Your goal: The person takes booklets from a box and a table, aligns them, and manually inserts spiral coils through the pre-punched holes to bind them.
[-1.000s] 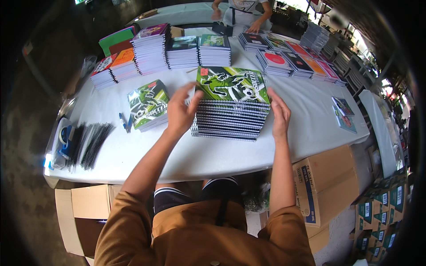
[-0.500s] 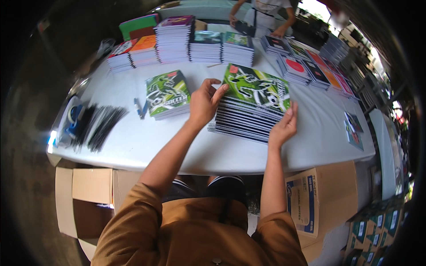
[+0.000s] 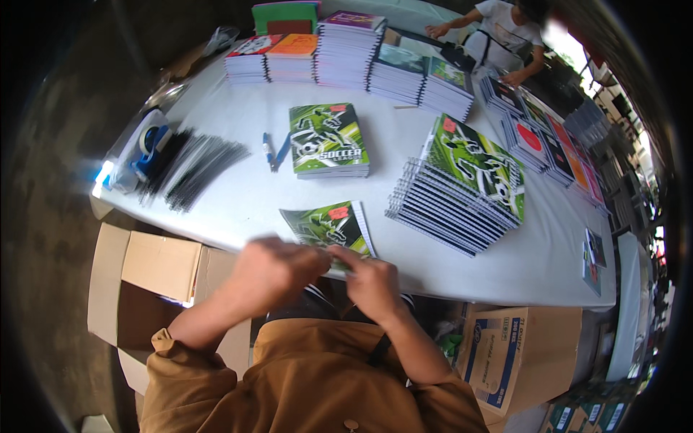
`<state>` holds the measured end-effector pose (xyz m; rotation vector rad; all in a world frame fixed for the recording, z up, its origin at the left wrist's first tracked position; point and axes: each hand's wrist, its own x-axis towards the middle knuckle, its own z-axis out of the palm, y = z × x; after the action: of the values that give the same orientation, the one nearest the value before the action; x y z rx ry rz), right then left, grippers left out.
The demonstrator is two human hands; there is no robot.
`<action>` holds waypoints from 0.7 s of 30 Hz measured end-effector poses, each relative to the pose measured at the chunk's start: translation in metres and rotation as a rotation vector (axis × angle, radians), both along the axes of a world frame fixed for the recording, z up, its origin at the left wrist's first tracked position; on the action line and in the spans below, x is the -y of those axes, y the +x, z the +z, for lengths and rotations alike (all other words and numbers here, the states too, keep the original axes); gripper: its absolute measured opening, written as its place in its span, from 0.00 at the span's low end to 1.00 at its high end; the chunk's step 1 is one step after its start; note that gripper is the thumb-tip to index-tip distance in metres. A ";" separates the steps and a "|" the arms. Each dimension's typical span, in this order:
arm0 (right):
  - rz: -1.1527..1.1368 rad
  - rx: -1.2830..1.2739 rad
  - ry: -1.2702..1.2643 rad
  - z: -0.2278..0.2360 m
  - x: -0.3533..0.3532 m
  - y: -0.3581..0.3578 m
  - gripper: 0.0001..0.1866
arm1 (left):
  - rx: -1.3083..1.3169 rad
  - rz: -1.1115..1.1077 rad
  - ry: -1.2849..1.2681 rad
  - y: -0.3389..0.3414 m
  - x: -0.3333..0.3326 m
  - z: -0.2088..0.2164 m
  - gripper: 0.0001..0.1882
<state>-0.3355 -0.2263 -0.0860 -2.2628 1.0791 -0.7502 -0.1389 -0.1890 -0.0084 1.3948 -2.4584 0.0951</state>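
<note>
A notebook with a green, black and white soccer-player cover (image 3: 317, 225) lies at the table's near edge, its lower part hidden behind my hands. My left hand (image 3: 278, 270) is closed and smeared by motion over its near edge. Fingers of my right hand (image 3: 372, 285) are drawn together beside it, their tips close to the left hand's. What the fingers grip is hidden. Further off sits a stack of matching soccer books (image 3: 328, 141). To the right, a fanned pile of spiral-bound soccer notebooks (image 3: 462, 191) stands untouched.
Loose black binding coils (image 3: 198, 169), a blue tape dispenser (image 3: 150, 148) and a blue pen (image 3: 268, 151) lie at left. Tall notebook stacks (image 3: 346, 54) line the back. Open cartons (image 3: 162, 263) stand below the edge. Another person (image 3: 505, 32) works at the far right.
My hands have left the fanned spiral-bound pile and come back toward me, closing at the near edge. A single soccer notebook now lies there. The view has shifted, moving the table contents rightward.
</note>
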 end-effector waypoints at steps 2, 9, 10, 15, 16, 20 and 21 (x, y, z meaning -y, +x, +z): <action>-0.010 0.463 0.091 -0.004 0.010 -0.015 0.14 | -0.439 0.153 -0.215 0.013 0.012 0.009 0.27; -0.054 0.911 0.359 -0.042 0.031 -0.034 0.11 | -1.552 0.160 0.666 0.005 0.060 -0.105 0.26; -0.044 0.867 0.372 -0.038 0.032 -0.034 0.12 | -1.650 0.142 0.709 0.002 0.060 -0.103 0.26; 0.037 1.032 0.326 -0.001 0.033 -0.036 0.13 | -1.605 0.067 0.632 0.002 0.043 -0.129 0.26; 0.039 1.034 0.330 -0.003 0.033 -0.040 0.13 | -1.551 0.072 0.567 0.003 0.040 -0.132 0.25; 0.027 0.807 0.411 -0.010 0.028 -0.051 0.16 | -0.958 0.016 0.422 0.027 0.042 -0.119 0.23; 0.043 0.754 0.390 -0.014 0.028 -0.053 0.15 | -0.460 0.072 0.306 0.047 0.055 -0.118 0.21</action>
<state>-0.3886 -0.2541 -0.1004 -1.4674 0.7187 -1.1310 -0.0917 -0.2443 -0.1266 1.4278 -2.0962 -0.5458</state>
